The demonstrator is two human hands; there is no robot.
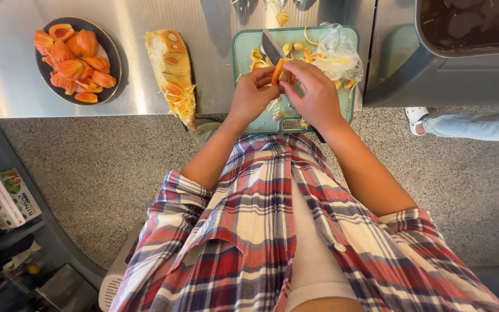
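White-and-green box [8, 197] on the low left shelf; dark plate [112, 60] heaped with orange pods [73, 62]. Left hand [252, 95] and right hand [315, 92] pinch one orange pod [279, 70] over the green board [242, 58].

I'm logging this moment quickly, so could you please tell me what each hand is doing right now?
Left hand: closed on the orange fruit piece over the green cutting board.
Right hand: closed, pinching the same orange fruit piece.
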